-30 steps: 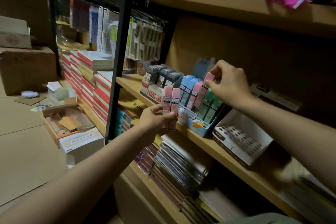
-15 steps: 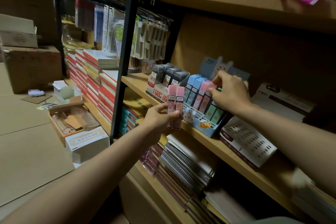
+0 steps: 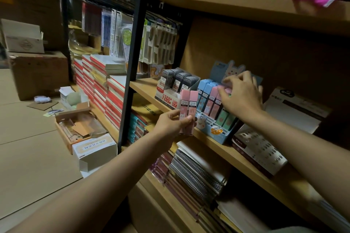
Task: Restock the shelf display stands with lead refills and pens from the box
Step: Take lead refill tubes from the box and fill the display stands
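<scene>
A blue rabbit-print display stand (image 3: 217, 132) sits on the wooden shelf (image 3: 225, 152), holding blue, pink and green lead refill cases (image 3: 205, 96). My left hand (image 3: 171, 123) grips two pink refill cases (image 3: 187, 109) upright in front of the stand. My right hand (image 3: 240, 96) is over the stand's back rows, fingers curled on a pink case (image 3: 226, 89) there; motion blur hides the exact grip. A white stand of dark grey refill cases (image 3: 176, 85) is just left of the blue one.
An empty perforated white display tray (image 3: 259, 153) lies right of the stand, a white box (image 3: 295, 108) behind it. Notebooks are stacked on the lower shelf (image 3: 195, 174). Open cartons (image 3: 75, 128) and a white box (image 3: 94, 151) sit on the cardboard floor at left.
My right hand has pushed a pink case down into the stand's back row and stays on it. My left hand keeps its two pink cases at the same spot.
</scene>
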Tool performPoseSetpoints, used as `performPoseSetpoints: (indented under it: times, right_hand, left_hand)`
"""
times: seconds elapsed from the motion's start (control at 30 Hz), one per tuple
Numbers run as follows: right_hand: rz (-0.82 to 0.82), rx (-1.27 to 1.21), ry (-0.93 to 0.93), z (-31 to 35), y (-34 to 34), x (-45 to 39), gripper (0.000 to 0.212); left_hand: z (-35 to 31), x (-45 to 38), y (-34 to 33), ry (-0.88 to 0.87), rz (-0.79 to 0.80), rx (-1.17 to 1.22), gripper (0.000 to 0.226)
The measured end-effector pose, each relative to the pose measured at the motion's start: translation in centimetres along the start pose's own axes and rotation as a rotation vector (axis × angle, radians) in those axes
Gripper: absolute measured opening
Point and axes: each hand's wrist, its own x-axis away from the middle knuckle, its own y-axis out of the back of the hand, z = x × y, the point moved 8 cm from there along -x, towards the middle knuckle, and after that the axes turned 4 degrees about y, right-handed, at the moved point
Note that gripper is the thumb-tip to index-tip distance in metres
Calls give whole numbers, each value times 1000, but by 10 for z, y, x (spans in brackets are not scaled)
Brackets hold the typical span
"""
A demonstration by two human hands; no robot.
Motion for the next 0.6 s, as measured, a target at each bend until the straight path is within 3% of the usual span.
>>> performPoseSetpoints:
  times: [0.07,0.17,0.4,0.47,0.6]
  right_hand:
    - [31,-246,50,13,0,9,34]
    - [159,-405,93,34,-7,27,33]
    - [316,-601,-94,28,-13,27,23]
    - [289,-576,-84,22,-3,17,21]
    - [83,-366,14,13,27,-6,15]
  left_hand:
    - [1,0,-3,14,44,-19,29]
    - [4,1,-8,31,112,-50,33]
    - [7,2,-7,-2,144,-28,25]
    - [6,-2,4,-23,63,-7,21]
    - [4,-9,24,-42,-71,3,18]
